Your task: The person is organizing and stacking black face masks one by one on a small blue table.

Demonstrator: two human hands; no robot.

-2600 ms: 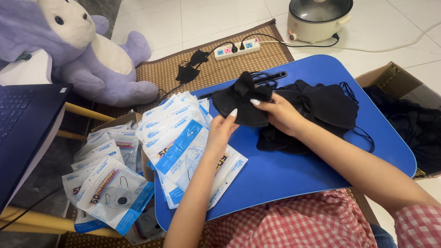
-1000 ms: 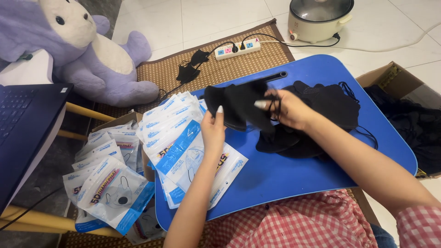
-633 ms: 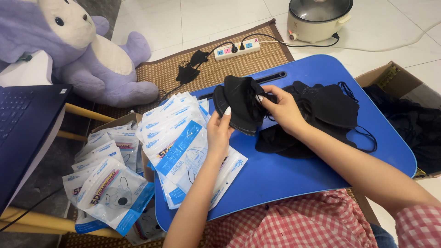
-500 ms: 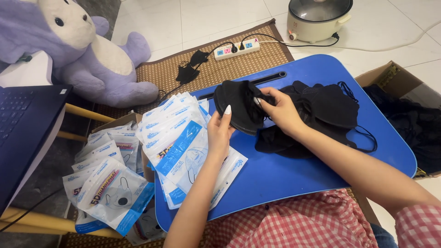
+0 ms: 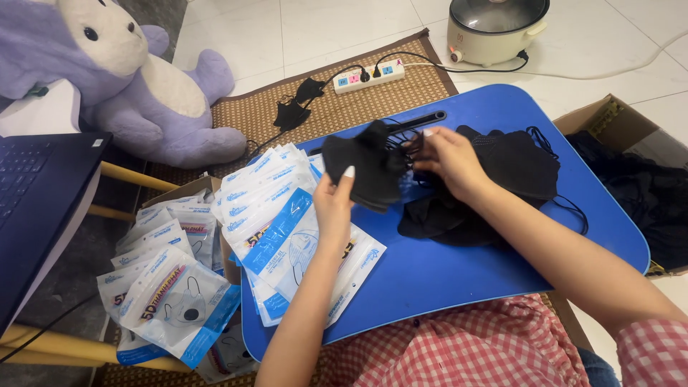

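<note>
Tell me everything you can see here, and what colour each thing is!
black mask: one, black, held up over the tray by both hands
pile of masks: several, black, on the tray's right half
lap tray: one, blue, over the person's lap
mask packets: many, white and blue, fanned over the tray's left edge
more packets: many, white and blue, lower left beside the tray
plush toy: one, purple and cream, top left
laptop: one, dark blue, left edge
power strip: one, white, on the woven mat
woven mat: one, brown, on the floor
electric pot: one, cream with dark lid, top
cardboard box: one, brown, right, dark cloth inside
left hand: one, grips the mask's lower edge
right hand: one, pinches the mask's right side
</note>
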